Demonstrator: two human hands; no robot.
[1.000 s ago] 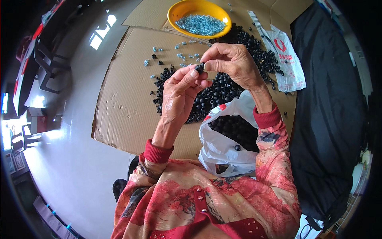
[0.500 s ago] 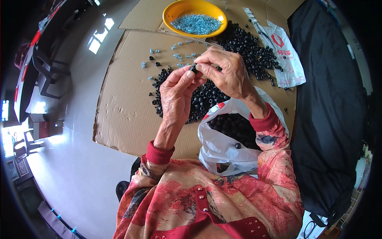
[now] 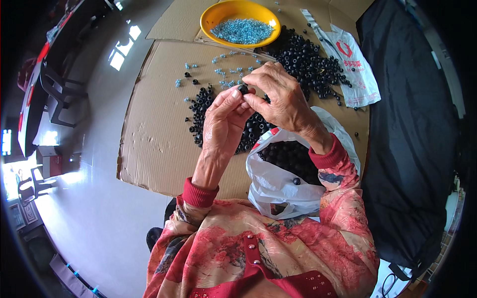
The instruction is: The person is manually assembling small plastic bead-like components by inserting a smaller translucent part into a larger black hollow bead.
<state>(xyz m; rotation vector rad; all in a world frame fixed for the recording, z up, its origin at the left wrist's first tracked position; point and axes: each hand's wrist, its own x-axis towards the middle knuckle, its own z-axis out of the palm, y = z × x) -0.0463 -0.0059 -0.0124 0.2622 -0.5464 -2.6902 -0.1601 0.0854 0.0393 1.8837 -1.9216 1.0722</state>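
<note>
Black cap (image 3: 243, 90) sits pinched in your left hand (image 3: 222, 113), above the cardboard (image 3: 159, 119). Your right hand (image 3: 281, 97) gapes wider beside it than half a second ago; contact cannot be told, so your left pinch likely carries the cap.

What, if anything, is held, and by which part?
A small black piece, held at its side by the left hand; whether the right hand grips it too, I cannot tell.

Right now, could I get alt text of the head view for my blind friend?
A person's left hand holds a small black piece, right hand close beside it, above cardboard strewn with black pieces; a yellow bowl of bluish bits sits beyond, with a white bag nearer.
</note>
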